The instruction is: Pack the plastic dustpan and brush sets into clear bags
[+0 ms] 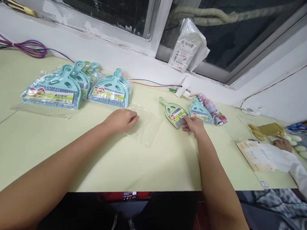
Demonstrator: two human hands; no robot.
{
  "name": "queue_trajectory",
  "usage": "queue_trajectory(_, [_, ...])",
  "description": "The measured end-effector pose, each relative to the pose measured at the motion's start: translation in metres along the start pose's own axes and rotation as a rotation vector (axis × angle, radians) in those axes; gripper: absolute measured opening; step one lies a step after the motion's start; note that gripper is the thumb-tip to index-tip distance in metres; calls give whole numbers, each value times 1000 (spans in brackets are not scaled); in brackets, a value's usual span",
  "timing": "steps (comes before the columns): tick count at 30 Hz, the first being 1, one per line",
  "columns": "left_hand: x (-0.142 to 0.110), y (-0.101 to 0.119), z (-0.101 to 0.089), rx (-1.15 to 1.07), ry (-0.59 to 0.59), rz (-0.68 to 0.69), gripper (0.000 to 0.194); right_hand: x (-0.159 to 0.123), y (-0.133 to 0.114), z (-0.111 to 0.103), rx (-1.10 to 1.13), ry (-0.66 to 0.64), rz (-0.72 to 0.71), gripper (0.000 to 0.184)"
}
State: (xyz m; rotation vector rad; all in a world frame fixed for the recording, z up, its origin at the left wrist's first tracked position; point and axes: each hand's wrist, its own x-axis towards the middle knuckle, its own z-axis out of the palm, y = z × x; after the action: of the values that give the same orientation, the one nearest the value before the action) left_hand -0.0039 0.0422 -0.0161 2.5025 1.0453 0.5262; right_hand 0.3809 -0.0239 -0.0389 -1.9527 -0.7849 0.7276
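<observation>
My left hand (pixel 121 120) lies on a clear plastic bag (pixel 146 126) spread flat on the pale green table (pixel 155 162); its fingers are curled loosely against the film. My right hand (pixel 193 124) pinches the lower edge of a small green dustpan set (pixel 174 111) with a colourful label. A blue dustpan set (pixel 200 111) lies just right of it, close to my fingers.
Several bagged blue dustpan sets (pixel 67 87) are stacked at the far left, another bagged set (pixel 109 89) beside them. A folded patterned cloth (pixel 213 111) lies right of the small pans. Wires (pixel 27 47) run along the sill. Another person's hand (pixel 282 144) rests near white ovals.
</observation>
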Motion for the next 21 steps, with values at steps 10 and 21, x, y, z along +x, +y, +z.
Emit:
queue_trajectory(10, [-1, 4, -4, 109, -61, -2, 42, -17, -5, 4, -575, 186, -599, 35])
queue_trajectory(21, [0, 5, -1, 106, -69, 7, 43, -7, 6, 38, -561, -95, -1025, 33])
